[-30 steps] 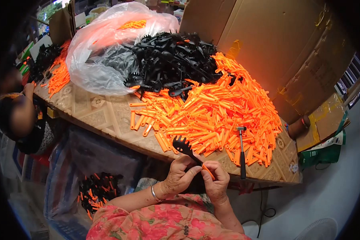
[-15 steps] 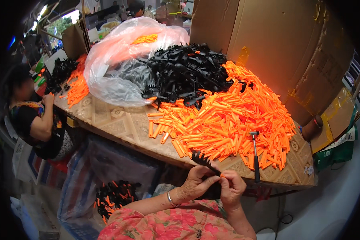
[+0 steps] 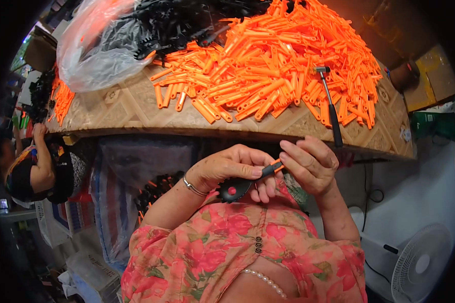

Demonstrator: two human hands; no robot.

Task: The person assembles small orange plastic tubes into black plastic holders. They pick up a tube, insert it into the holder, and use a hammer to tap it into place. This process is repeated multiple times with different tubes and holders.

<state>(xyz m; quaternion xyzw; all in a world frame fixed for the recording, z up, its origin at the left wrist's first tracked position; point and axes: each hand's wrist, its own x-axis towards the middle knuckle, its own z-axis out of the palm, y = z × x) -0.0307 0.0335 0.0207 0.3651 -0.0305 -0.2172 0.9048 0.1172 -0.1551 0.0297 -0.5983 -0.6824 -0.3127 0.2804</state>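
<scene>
My left hand is closed round the neck of a black pasta server. The server's toothed bowl, with a round hole in it, lies toward my left wrist. An orange handle piece shows at the other end of the black neck. My right hand is closed at that orange end, its fingertips against it. The fingers hide how far the orange piece extends. Just beyond my hands, a heap of loose orange handle pieces covers much of the table.
A hammer lies on the heap's right side, its grip overhanging the table edge. Black utensil heads are piled behind, beside a clear plastic bag. A striped bag stands below. Another person sits left; a fan stands right.
My view has tipped down toward my body. Both hands have drawn closer to me. The pasta server has turned, so its bowl now points toward my left wrist and its hole shows.
</scene>
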